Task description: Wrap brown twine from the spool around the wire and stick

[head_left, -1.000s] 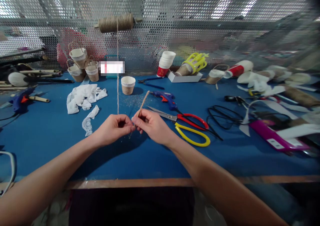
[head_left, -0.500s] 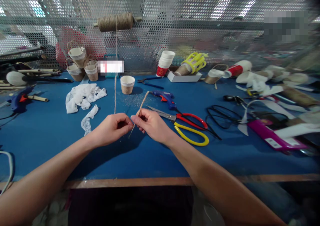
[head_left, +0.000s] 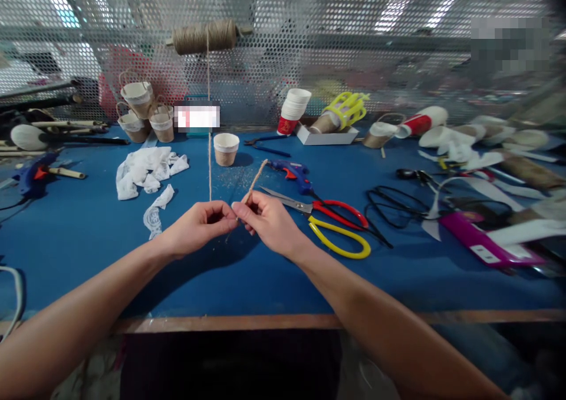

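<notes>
My right hand (head_left: pixel 265 216) pinches a short doubled or twisted length of twine (head_left: pixel 257 175), whose upper end sticks up towards the blue glue gun (head_left: pixel 292 173). Close against it, my left hand (head_left: pixel 207 226) is closed, thumb and fingertips together at the twine's lower part. A single strand of twine (head_left: pixel 209 167) hangs from the spool (head_left: pixel 204 37) on the mesh and drops behind my left hand; whether it joins the held piece is hidden. Beyond the hands stands a small burlap-wrapped paper cup (head_left: pixel 226 150). Scissors (head_left: pixel 305 207) with red and yellow handles lie right of my right hand.
White lace (head_left: pixel 148 169) lies at left near several small handled buckets (head_left: pixel 163 123). At the back are pliers (head_left: pixel 267 146), stacked paper cups (head_left: pixel 294 111) and a white box (head_left: pixel 327 135). Black cable (head_left: pixel 384 205) and a purple tool (head_left: pixel 486 241) lie right. Another glue gun (head_left: pixel 38 176) rests far left.
The hanging strand has shifted slightly to the right. My left fingertips have moved a little right, closer to my right thumb, and less of the twine's lower end shows.
</notes>
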The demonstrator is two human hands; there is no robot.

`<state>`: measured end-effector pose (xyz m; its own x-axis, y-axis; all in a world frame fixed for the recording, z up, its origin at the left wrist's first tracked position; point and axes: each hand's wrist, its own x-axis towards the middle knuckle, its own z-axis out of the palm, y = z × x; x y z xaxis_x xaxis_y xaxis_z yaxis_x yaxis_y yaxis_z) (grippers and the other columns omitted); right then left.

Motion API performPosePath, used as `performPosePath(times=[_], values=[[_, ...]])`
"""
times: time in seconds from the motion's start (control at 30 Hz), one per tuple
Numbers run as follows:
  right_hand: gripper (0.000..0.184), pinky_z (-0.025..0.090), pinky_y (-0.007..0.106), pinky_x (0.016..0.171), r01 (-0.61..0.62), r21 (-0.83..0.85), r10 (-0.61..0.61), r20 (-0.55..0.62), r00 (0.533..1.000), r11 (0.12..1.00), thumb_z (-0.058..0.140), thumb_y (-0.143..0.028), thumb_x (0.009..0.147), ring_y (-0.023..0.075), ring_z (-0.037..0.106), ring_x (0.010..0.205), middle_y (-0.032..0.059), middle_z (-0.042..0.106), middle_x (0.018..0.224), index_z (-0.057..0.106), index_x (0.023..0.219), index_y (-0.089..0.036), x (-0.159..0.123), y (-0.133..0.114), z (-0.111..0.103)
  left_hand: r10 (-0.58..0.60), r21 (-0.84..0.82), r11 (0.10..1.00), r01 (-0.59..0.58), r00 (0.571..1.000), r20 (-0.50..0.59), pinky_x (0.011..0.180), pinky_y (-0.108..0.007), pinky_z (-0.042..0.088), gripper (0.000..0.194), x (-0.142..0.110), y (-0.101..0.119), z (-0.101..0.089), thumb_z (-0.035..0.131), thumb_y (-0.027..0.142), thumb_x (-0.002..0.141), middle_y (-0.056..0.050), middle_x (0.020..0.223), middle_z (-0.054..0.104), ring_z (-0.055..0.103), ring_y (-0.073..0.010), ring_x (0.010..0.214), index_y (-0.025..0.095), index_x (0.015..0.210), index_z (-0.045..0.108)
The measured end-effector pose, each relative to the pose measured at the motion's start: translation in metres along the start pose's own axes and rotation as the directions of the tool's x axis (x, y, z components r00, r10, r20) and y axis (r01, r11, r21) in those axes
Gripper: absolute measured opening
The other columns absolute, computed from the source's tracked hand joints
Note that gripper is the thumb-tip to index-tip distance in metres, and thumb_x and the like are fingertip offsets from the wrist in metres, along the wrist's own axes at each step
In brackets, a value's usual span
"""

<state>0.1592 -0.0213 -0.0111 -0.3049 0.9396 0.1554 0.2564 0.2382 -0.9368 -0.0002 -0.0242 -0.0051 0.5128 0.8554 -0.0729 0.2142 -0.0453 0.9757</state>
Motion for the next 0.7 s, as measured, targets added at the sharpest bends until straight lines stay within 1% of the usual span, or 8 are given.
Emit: performPosePath(times=[0.23,0.53,0.7], values=[[0.03,0.037,0.021,0.042,-0.004,0.021,0.004,0.002,1.0,1.0,0.051,-0.045,0.077,0.0068,0.044,0.044,-0.0039,0.047,0.053,0.046,0.068,-0.016,-0.0001,0.0006,0.0001,-0.01,-0.036,0.999,0.01,1.0,0.02,0.054,-0.023,0.026,0.019,-0.0007,0.0012,-0.0011,0.052,0.032,0.075,0.003,0.064,0.041,0.033,-0.0078,0.059,0.014,0.071,0.049],[0.031,0.038,0.022,0.043,0.004,0.032,-0.004,-0.013,1.0,0.999,0.052,-0.045,0.076,0.0072,0.045,0.045,-0.0036,0.047,0.053,0.047,0.066,-0.016,-0.0008,-0.0011,0.0011,0.038,-0.112,0.993,-0.037,0.999,0.002,0.057,-0.023,0.029,0.018,0.0001,-0.0025,0.0022,0.054,0.031,0.075,0.002,0.067,0.047,0.038,-0.008,0.062,0.013,0.072,0.05],[0.028,0.038,0.021,0.044,0.019,0.042,-0.018,-0.028,0.999,0.999,0.054,-0.043,0.076,0.0072,0.046,0.046,-0.0038,0.047,0.054,0.048,0.068,-0.016,-0.0007,0.0001,0.0015,0.005,-0.136,0.991,-0.005,1.0,-0.003,0.055,-0.022,0.028,0.018,0.0001,-0.002,0.0018,0.055,0.03,0.074,0.002,0.067,0.047,0.037,-0.0072,0.06,0.013,0.072,0.05]])
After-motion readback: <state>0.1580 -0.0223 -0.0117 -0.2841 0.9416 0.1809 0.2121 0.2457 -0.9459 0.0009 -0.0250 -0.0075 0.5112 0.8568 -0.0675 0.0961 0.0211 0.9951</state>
